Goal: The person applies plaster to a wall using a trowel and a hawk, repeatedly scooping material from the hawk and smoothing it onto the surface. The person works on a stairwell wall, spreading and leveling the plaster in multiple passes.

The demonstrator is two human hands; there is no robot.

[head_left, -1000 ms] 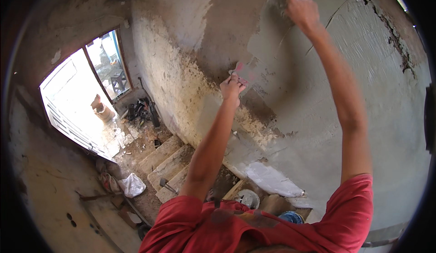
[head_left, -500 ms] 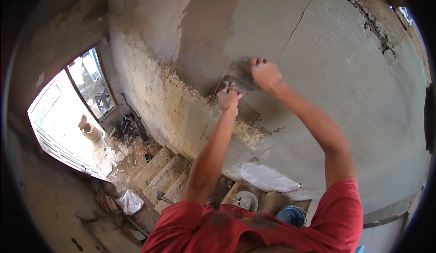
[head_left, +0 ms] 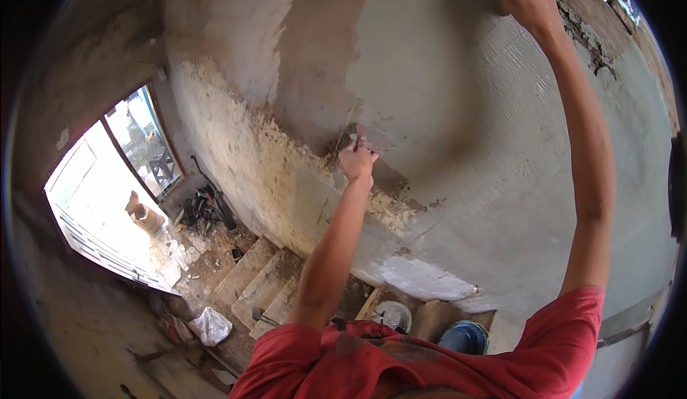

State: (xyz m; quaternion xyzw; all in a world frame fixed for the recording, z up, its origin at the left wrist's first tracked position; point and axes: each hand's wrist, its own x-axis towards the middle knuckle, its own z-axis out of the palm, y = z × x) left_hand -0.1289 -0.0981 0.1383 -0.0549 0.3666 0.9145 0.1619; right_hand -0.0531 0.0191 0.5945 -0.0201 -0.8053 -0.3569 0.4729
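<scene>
My left hand [head_left: 356,161] grips a small thin scraper [head_left: 379,143] with pinkish patches, held close to the plastered wall [head_left: 408,84] over a brown patch. My right hand [head_left: 528,2] is reached up high to the upper right, against the grey wet plaster, its fingers curled over something dark that I cannot make out. A ragged crack [head_left: 595,52] runs through the plaster just right of this hand, and the arm casts a shadow on the wall.
Concrete steps [head_left: 247,274] descend at lower left toward a bright doorway [head_left: 100,191], with a dark pile of items [head_left: 207,209] and a white sack [head_left: 212,325] on the floor. Below me are a blue bucket [head_left: 461,337] and a round pale container [head_left: 392,317].
My right hand came down beside my left hand, then swept back up to the upper right. My left hand has moved slightly down and left in the picture.
</scene>
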